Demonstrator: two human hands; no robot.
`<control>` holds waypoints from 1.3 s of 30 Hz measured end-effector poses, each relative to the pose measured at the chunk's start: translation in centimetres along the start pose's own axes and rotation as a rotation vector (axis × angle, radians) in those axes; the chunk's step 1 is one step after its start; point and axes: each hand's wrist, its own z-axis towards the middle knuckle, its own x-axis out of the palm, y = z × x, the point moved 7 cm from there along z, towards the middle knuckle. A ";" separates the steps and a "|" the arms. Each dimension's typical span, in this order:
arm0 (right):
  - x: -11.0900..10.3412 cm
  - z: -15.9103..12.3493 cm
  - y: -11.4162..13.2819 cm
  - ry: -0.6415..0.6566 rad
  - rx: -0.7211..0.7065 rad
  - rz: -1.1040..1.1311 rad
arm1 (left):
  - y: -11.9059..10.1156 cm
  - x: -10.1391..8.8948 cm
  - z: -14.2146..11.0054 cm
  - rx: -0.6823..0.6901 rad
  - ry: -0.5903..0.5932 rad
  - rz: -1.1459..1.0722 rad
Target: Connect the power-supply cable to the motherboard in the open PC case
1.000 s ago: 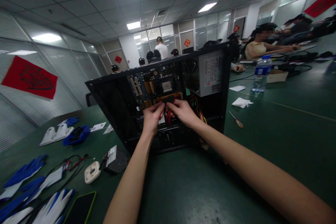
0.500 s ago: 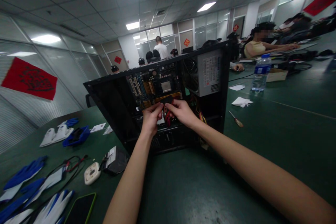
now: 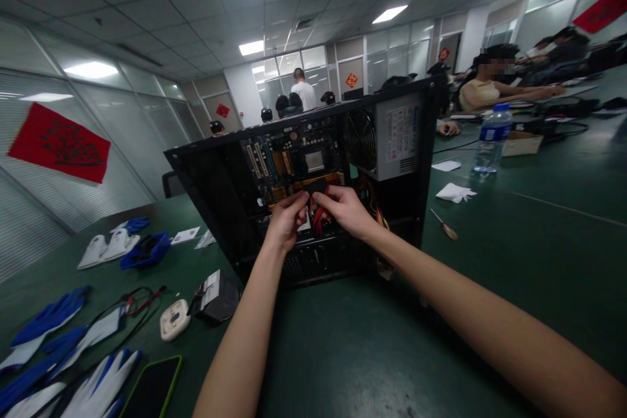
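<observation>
An open black computer case [image 3: 215, 196] stands on the green table, its motherboard [image 3: 289, 160] and grey power supply [image 3: 392, 137] exposed. Both my hands reach inside it. My left hand [image 3: 285, 222] and my right hand [image 3: 345, 209] are closed in pinches on a small black connector [image 3: 316, 185] in front of the motherboard's lower edge. Red and black wires [image 3: 317, 219] hang from the connector between my hands. Whether the connector sits in a socket is hidden by my fingers.
A screwdriver [image 3: 445, 226], a crumpled tissue [image 3: 454, 192] and a water bottle [image 3: 491, 138] lie right of the case. Left are blue-white gloves [image 3: 53, 320], a white plug [image 3: 174, 320], a black drive [image 3: 218, 297], cables and a phone [image 3: 151, 388]. People sit at the far right.
My hands stay pinched on the connector and have shifted slightly right along with the view; the red wires show more between them. Nothing else moved.
</observation>
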 end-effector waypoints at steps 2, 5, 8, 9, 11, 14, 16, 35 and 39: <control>0.0 0.0 0.0 -0.004 0.002 -0.002 | 0.0 0.0 0.0 0.003 0.005 -0.006; 0.0 -0.1 0.0 -0.012 0.008 -0.026 | 0.0 0.0 0.1 0.011 0.007 -0.005; -0.1 -0.1 -0.2 -0.007 0.011 -0.036 | -0.1 -0.1 0.0 0.035 -0.009 0.020; -0.1 -0.1 -0.2 -0.007 0.012 -0.032 | -0.2 -0.1 0.0 0.051 -0.018 0.035; -0.1 0.0 -0.3 -0.011 0.018 -0.028 | -0.3 -0.2 0.0 0.081 -0.037 0.066; -0.1 0.0 -0.7 -0.015 0.048 -0.032 | -0.4 -0.3 -0.1 0.099 -0.058 0.097; -0.1 0.1 -0.9 -0.017 0.066 -0.033 | -0.4 -0.3 -0.1 0.103 -0.063 0.107; -0.2 0.6 -2.6 -0.060 0.101 -0.186 | -0.1 -0.8 0.1 0.094 -0.124 0.137; -0.1 0.6 -2.5 -0.049 0.100 -0.177 | -0.1 -0.9 0.1 0.091 -0.130 0.124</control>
